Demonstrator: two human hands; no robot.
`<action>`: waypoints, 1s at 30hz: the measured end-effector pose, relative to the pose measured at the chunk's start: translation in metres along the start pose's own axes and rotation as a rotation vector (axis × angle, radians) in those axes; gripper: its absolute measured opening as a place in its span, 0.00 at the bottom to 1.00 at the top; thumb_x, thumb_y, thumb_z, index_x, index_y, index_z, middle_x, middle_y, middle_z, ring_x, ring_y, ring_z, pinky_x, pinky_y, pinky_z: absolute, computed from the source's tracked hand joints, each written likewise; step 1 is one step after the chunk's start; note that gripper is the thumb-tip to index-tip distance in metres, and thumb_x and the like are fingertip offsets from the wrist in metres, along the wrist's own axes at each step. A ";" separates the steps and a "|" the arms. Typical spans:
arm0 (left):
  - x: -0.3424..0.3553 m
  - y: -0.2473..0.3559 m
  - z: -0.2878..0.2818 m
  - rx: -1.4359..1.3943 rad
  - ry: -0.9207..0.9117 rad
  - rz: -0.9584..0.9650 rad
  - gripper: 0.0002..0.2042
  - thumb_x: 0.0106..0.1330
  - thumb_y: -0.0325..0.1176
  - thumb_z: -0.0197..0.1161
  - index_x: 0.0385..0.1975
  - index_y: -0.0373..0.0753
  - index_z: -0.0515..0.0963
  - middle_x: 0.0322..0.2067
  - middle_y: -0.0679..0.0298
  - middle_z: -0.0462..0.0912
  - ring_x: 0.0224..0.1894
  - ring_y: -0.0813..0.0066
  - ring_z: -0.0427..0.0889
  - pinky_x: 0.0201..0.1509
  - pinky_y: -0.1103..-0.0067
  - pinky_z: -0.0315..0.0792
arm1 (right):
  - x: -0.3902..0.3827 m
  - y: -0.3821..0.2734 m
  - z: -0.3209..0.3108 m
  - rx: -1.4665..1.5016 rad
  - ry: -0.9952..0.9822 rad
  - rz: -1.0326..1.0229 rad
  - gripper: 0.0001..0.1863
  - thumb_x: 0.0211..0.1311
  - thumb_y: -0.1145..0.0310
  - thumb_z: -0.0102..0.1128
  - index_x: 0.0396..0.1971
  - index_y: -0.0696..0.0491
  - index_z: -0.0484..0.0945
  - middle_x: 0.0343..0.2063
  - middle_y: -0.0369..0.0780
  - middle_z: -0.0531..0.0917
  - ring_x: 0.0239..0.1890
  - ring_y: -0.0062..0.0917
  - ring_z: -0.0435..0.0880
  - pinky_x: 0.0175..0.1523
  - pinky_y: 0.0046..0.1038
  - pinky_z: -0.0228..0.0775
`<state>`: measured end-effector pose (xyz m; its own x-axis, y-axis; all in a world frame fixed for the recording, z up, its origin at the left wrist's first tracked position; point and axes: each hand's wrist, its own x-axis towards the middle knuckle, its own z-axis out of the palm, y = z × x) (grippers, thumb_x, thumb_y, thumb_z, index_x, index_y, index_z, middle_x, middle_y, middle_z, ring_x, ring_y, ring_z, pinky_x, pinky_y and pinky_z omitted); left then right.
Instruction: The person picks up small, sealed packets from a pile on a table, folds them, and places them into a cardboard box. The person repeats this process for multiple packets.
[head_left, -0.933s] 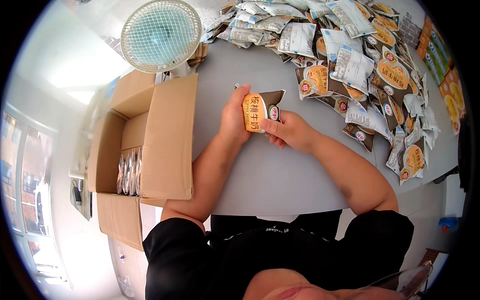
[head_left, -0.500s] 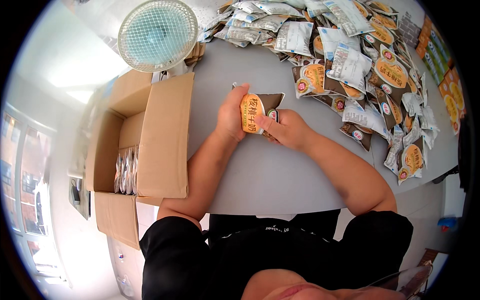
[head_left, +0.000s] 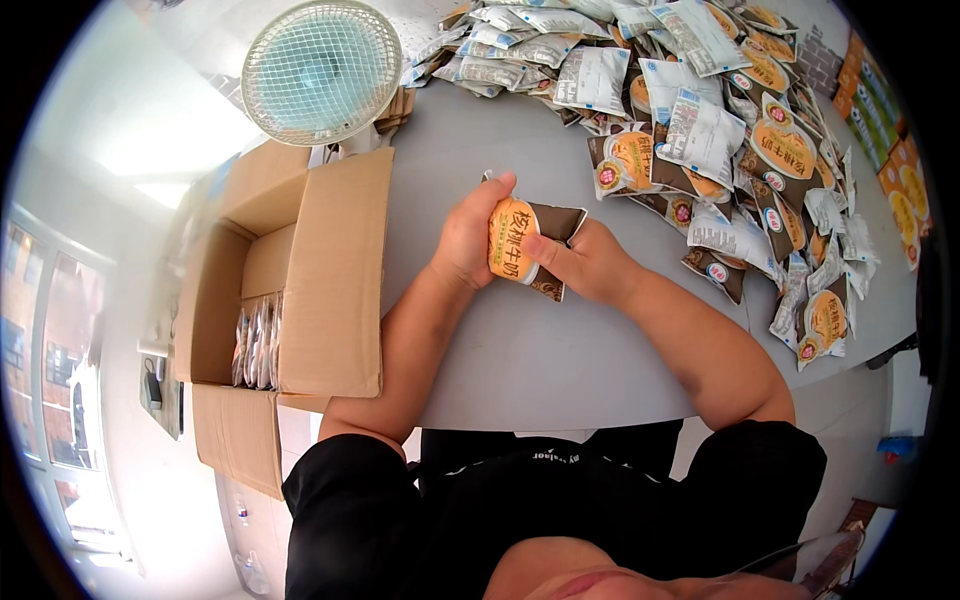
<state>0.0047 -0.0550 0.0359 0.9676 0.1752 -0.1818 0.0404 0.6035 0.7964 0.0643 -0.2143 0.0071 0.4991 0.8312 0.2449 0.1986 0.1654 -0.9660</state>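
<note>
Head view: left hand (head_left: 465,240) and right hand (head_left: 585,265) both gripping brown-and-orange pouch (head_left: 520,245) over bare grey table (head_left: 560,350).

Both hands grip a brown-and-orange pouch (head_left: 528,245) above the grey worktop (head_left: 560,350): the left hand (head_left: 468,235) wraps its left edge, the right hand (head_left: 585,265) pinches its right side. A heap of pouches (head_left: 720,130) lies beyond, an open cardboard box (head_left: 300,270) stands at the left, and a round fan (head_left: 322,72) sits behind the box.
</note>
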 end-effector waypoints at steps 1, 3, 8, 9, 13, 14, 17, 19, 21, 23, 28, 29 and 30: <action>0.003 -0.001 -0.006 -0.034 -0.038 -0.014 0.12 0.68 0.41 0.54 0.28 0.40 0.72 0.24 0.65 0.78 0.24 0.75 0.77 0.28 0.78 0.74 | -0.001 -0.001 0.000 -0.001 -0.027 0.001 0.23 0.66 0.49 0.56 0.44 0.56 0.79 0.34 0.36 0.83 0.37 0.17 0.78 0.43 0.23 0.71; 0.007 -0.002 -0.014 -0.077 -0.109 -0.031 0.12 0.68 0.41 0.54 0.28 0.40 0.73 0.23 0.65 0.78 0.24 0.75 0.77 0.28 0.78 0.74 | -0.001 -0.002 0.000 -0.003 -0.082 0.002 0.23 0.66 0.49 0.56 0.44 0.56 0.79 0.35 0.37 0.83 0.37 0.17 0.78 0.43 0.23 0.71; 0.006 -0.009 -0.011 0.034 0.017 0.053 0.13 0.68 0.42 0.55 0.26 0.40 0.73 0.23 0.64 0.79 0.24 0.75 0.77 0.28 0.78 0.73 | -0.001 -0.015 0.003 0.049 -0.049 0.217 0.21 0.65 0.51 0.58 0.45 0.55 0.79 0.36 0.35 0.83 0.37 0.16 0.78 0.43 0.22 0.72; 0.005 -0.008 -0.011 0.050 -0.017 0.067 0.13 0.68 0.42 0.55 0.26 0.40 0.73 0.23 0.64 0.79 0.24 0.75 0.78 0.28 0.78 0.73 | -0.001 -0.016 0.003 0.077 -0.029 0.225 0.21 0.65 0.52 0.59 0.45 0.55 0.79 0.36 0.35 0.83 0.37 0.16 0.78 0.43 0.22 0.72; 0.006 -0.005 -0.013 0.090 -0.069 0.045 0.11 0.67 0.41 0.57 0.30 0.40 0.70 0.25 0.66 0.76 0.25 0.78 0.76 0.28 0.79 0.72 | -0.001 -0.005 0.005 0.118 -0.010 0.150 0.19 0.64 0.55 0.61 0.46 0.54 0.79 0.37 0.34 0.83 0.38 0.15 0.78 0.43 0.22 0.72; 0.008 -0.005 -0.014 0.093 -0.062 0.022 0.11 0.66 0.41 0.58 0.32 0.41 0.69 0.26 0.66 0.75 0.26 0.80 0.75 0.28 0.80 0.71 | 0.000 -0.004 0.005 0.116 0.004 0.145 0.19 0.64 0.56 0.61 0.46 0.55 0.79 0.37 0.33 0.83 0.38 0.15 0.78 0.43 0.22 0.72; 0.012 -0.011 -0.011 0.186 0.034 0.198 0.15 0.69 0.45 0.55 0.36 0.37 0.72 0.28 0.65 0.77 0.29 0.78 0.77 0.35 0.79 0.73 | 0.001 0.004 0.007 0.109 0.091 0.071 0.19 0.64 0.56 0.61 0.46 0.55 0.79 0.37 0.34 0.83 0.38 0.15 0.79 0.43 0.22 0.72; 0.016 -0.016 -0.015 0.446 0.187 0.371 0.18 0.69 0.48 0.54 0.39 0.35 0.71 0.31 0.65 0.77 0.33 0.78 0.76 0.38 0.79 0.73 | 0.002 0.006 0.007 0.043 0.204 0.050 0.18 0.64 0.57 0.61 0.44 0.56 0.78 0.36 0.37 0.83 0.37 0.18 0.80 0.42 0.24 0.72; 0.016 -0.016 -0.016 0.629 0.311 0.523 0.21 0.70 0.50 0.53 0.40 0.34 0.71 0.34 0.64 0.77 0.37 0.78 0.76 0.40 0.78 0.72 | 0.001 0.006 0.006 -0.085 0.350 0.077 0.17 0.63 0.57 0.61 0.41 0.57 0.78 0.34 0.40 0.83 0.35 0.24 0.81 0.41 0.26 0.72; 0.015 -0.013 -0.016 0.739 0.397 0.655 0.23 0.70 0.51 0.52 0.42 0.32 0.70 0.36 0.62 0.77 0.40 0.77 0.76 0.42 0.78 0.72 | 0.004 0.008 0.001 -0.281 0.505 -0.072 0.17 0.61 0.58 0.62 0.39 0.58 0.77 0.31 0.42 0.82 0.32 0.32 0.80 0.39 0.30 0.72; 0.003 -0.027 -0.006 0.550 0.062 0.307 0.24 0.70 0.50 0.53 0.48 0.31 0.69 0.41 0.60 0.77 0.45 0.74 0.77 0.47 0.76 0.72 | 0.007 0.003 -0.010 -0.818 0.485 -0.241 0.13 0.53 0.66 0.64 0.35 0.59 0.77 0.31 0.44 0.79 0.35 0.40 0.78 0.40 0.36 0.71; 0.003 -0.032 -0.003 0.492 0.039 0.278 0.24 0.70 0.51 0.53 0.49 0.31 0.70 0.42 0.60 0.78 0.48 0.73 0.77 0.51 0.75 0.72 | 0.007 0.003 -0.010 -0.926 0.430 -0.297 0.13 0.51 0.68 0.64 0.36 0.58 0.77 0.32 0.43 0.78 0.37 0.40 0.78 0.41 0.36 0.71; 0.005 -0.031 -0.004 0.416 0.028 0.236 0.24 0.70 0.50 0.53 0.50 0.31 0.69 0.43 0.60 0.78 0.48 0.72 0.77 0.52 0.74 0.72 | 0.006 0.004 -0.010 -1.033 0.371 -0.353 0.14 0.49 0.70 0.63 0.37 0.58 0.77 0.34 0.43 0.78 0.39 0.39 0.78 0.43 0.36 0.71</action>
<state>0.0071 -0.0692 0.0081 0.9554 0.2945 0.0212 -0.0780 0.1827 0.9801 0.0769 -0.2138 0.0057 0.4618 0.5893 0.6630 0.8869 -0.2982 -0.3528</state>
